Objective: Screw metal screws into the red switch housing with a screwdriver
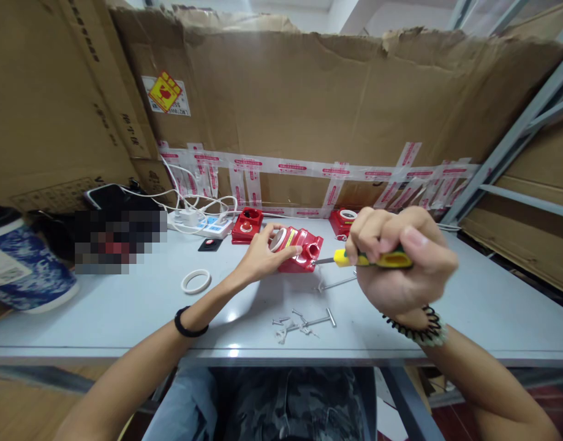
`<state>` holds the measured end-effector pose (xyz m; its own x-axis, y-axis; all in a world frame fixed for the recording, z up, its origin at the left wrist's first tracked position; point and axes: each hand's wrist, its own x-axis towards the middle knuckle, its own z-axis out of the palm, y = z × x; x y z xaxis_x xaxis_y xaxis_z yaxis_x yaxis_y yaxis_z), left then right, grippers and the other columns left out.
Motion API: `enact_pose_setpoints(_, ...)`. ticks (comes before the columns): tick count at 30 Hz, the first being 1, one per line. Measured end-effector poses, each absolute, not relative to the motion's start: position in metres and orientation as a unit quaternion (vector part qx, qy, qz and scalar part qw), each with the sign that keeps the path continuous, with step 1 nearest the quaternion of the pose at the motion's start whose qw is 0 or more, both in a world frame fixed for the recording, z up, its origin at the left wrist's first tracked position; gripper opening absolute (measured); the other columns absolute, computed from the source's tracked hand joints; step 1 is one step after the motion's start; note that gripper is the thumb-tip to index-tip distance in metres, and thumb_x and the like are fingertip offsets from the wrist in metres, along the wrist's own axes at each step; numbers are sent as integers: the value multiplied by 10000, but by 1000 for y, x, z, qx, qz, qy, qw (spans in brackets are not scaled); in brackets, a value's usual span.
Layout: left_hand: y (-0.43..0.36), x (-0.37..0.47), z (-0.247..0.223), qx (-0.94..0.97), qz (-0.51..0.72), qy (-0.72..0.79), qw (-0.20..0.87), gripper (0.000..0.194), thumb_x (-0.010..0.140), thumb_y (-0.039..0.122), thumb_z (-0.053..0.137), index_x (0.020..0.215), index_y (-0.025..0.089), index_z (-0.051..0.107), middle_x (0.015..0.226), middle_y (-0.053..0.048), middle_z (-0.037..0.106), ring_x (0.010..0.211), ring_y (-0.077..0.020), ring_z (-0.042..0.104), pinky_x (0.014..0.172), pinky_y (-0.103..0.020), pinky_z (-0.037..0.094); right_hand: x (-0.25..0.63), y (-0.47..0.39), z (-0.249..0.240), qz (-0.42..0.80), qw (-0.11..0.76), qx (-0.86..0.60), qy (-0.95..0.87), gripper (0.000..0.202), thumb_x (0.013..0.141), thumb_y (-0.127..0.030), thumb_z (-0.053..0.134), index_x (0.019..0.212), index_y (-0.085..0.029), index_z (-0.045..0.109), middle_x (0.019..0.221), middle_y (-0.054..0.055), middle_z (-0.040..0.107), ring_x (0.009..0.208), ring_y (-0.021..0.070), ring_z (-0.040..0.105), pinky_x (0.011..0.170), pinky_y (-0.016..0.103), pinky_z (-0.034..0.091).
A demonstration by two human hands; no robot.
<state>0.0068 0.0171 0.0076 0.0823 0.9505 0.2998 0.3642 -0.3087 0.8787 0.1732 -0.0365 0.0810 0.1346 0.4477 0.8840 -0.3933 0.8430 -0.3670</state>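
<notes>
My left hand grips a red plastic housing, tilted up off the table, with a round white part at its left side. In my right hand is a screwdriver with a yellow and dark green handle. Its shaft points left, and the tip meets the housing's lower right corner beside a round red collar. Below, several loose screws lie on the table near a metal T-shaped rod and small white pieces. A second metal rod lies partly behind my right hand.
Two more red housings stand at the back, one on the left and one on the right. A white ring, a power strip with cables and a blue patterned cup are leftward. Cardboard walls the back.
</notes>
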Motion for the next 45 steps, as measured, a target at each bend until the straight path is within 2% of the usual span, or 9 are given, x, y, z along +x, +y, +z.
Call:
enact_pose_setpoints(4,17,5,5,663,462,510,295,506,655,446,723,1058,194,549,927,-49,591,843,-210,574,766,-357,469,170,-23,83,286,786,-74,-544,252,837,-251,474,590,-223,431,469,-50,350,409,95,332,317,209,265)
enact_pose_setpoints(15,15,6,10,659,464,505,310,490,662,458,701,1025,176,531,850,-33,598,779,-195,578,696,-327,464,182,-1,72,251,825,-125,-490,115,821,-264,485,747,-245,400,622,-49,348,550,105,411,460,213,427)
enact_pose_setpoints(21,17,4,7,665,452,528,274,498,666,475,703,1037,192,527,934,-51,594,860,-222,574,760,-362,464,185,-1,55,119,823,-169,-530,76,835,-302,484,854,-291,411,723,-15,411,650,154,481,552,300,482)
enact_pose_setpoints(25,20,2,5,666,451,540,249,509,652,470,711,1038,194,525,966,-62,587,903,-234,559,797,-382,451,188,-8,48,45,771,-114,-625,171,734,-317,526,893,-273,482,761,2,455,643,174,479,546,352,455)
enact_pose_setpoints(28,22,0,4,668,456,542,229,502,642,461,719,1024,195,531,958,-59,591,906,-238,561,800,-384,448,196,-13,50,5,699,-142,-700,120,757,-271,549,872,-237,564,749,16,536,677,187,512,606,378,451)
enact_pose_setpoints(34,23,-4,5,659,462,550,224,469,643,404,728,1025,200,547,971,-53,607,908,-236,569,803,-378,448,218,-15,54,-139,637,-233,-722,96,777,-146,627,795,-238,607,658,-19,589,550,114,502,521,277,400)
enact_pose_setpoints(38,24,-5,5,660,461,554,213,474,652,404,729,1040,204,543,957,-51,606,912,-237,566,806,-382,444,231,-13,48,-220,590,-251,-735,94,718,-230,658,740,-233,566,603,-25,564,497,118,494,480,271,393)
enact_pose_setpoints(42,26,-8,3,659,462,560,193,465,655,402,731,1033,207,541,937,-53,603,919,-245,553,806,-389,435,242,-22,49,-216,493,-304,-786,276,678,-258,615,941,-209,549,743,18,640,579,165,588,517,291,452)
enact_pose_setpoints(45,28,-9,2,659,460,567,180,459,663,401,723,1037,211,536,953,-54,600,935,-252,540,810,-396,428,248,-35,53,-162,409,-324,-837,290,753,-240,605,1029,-183,533,771,18,668,553,135,602,510,256,451)
